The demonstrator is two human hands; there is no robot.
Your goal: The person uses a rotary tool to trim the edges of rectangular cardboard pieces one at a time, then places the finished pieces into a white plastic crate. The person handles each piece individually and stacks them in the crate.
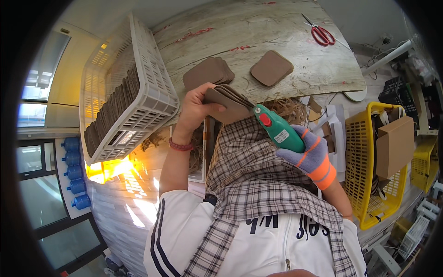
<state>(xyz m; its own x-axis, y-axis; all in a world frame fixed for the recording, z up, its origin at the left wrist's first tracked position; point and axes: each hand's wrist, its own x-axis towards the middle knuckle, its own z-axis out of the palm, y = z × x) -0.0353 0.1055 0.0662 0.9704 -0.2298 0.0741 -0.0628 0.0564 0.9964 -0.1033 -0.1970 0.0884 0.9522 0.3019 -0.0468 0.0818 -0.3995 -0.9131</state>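
Note:
My left hand (194, 110), bare with a red bracelet at the wrist, pinches a small fanned stack of brown rounded-square pads (227, 107). In my right hand (310, 156), gloved in grey and orange, is a green handheld electric cutter (279, 128) with a red button. The cutter's head meets the right edge of the held pads; whether it touches them I cannot tell. Just beyond, on the table, lie a fanned pile of similar brown pads (204, 74) and, to its right, a neater pile (272, 68).
A white plastic crate (159, 85) full of upright brown pads stands at the left. Red-handled scissors (324, 36) lie on the worn wooden table (240, 27). Brown trimmings (288, 110) hang at the table's near edge. A yellow basket (360, 157) with a cardboard box (394, 147) stands right.

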